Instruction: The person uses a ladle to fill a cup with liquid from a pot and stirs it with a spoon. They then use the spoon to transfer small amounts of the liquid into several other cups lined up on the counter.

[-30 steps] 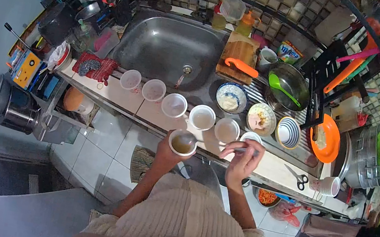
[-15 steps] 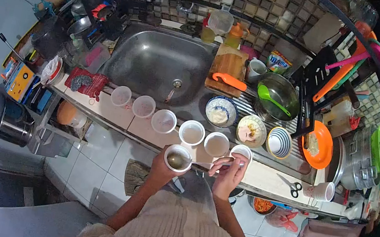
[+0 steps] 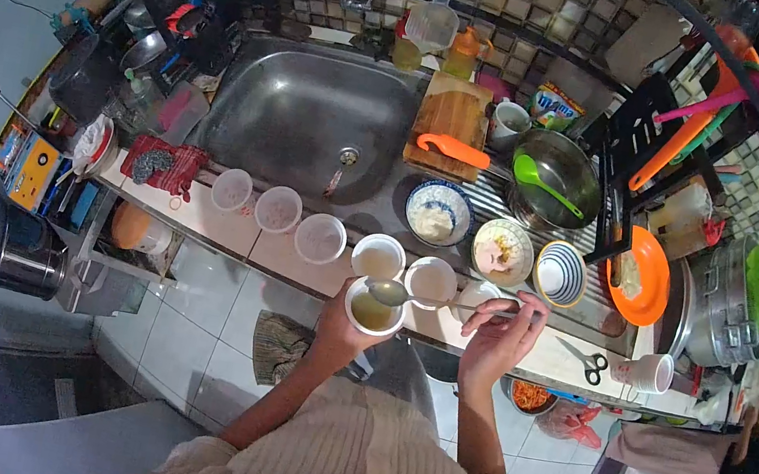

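My left hand (image 3: pixel 338 333) is wrapped round a small white cup (image 3: pixel 375 309) with yellowish liquid in it, held in front of the counter edge. My right hand (image 3: pixel 496 344) grips the handle of a metal spoon (image 3: pixel 387 292), whose bowl is over the cup's far rim. Just beyond my hands, a row of small plastic cups stands along the counter; one cup (image 3: pixel 320 238) looks nearly clear, while another cup (image 3: pixel 432 281) holds pale liquid. My right hand partly covers the cup (image 3: pixel 478 301) at the row's right end.
Behind the row are a steel sink (image 3: pixel 303 122), a blue-rimmed bowl (image 3: pixel 440 212), a bowl of pinkish paste (image 3: pixel 503 251) and a striped bowl (image 3: pixel 560 274). Scissors (image 3: pixel 594 368) and stacked paper cups (image 3: pixel 650 372) lie to the right. An orange plate (image 3: pixel 645 299) stands behind them.
The spoon has risen out of the cup, and my right hand has moved right and up with it. My left hand and its cup have shifted slightly right.
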`<state>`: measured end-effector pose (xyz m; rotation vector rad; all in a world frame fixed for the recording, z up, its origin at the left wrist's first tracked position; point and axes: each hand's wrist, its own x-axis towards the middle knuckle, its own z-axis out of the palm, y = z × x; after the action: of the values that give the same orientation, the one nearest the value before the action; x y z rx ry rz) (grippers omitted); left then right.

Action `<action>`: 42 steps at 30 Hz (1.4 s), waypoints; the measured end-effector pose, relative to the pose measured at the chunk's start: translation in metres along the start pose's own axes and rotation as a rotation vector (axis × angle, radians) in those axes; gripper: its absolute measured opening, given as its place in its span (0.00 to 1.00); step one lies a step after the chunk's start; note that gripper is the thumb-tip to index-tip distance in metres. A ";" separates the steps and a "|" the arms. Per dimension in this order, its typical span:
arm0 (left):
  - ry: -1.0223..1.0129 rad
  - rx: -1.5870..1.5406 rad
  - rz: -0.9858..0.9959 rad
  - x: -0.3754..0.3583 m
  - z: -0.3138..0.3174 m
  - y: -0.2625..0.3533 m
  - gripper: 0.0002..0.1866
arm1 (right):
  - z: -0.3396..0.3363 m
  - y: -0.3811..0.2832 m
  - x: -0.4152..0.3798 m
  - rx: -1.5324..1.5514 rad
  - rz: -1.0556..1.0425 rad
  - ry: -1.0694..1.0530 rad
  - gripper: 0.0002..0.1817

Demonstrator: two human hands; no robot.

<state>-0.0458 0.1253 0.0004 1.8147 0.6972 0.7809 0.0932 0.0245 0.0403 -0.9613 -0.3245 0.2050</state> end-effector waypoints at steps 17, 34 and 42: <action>-0.077 0.040 -0.103 -0.015 -0.007 -0.006 0.33 | -0.047 0.025 0.005 -0.367 -0.437 -0.164 0.13; -0.141 0.069 -0.066 -0.019 0.003 -0.012 0.33 | -0.034 0.021 -0.051 -0.226 -0.178 -0.347 0.12; -0.132 -0.016 0.088 -0.014 0.028 0.002 0.33 | -0.036 -0.005 -0.035 -0.096 0.094 -0.093 0.12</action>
<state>-0.0325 0.0982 -0.0092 1.8743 0.5267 0.7143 0.0741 -0.0166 0.0188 -1.0645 -0.3778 0.3229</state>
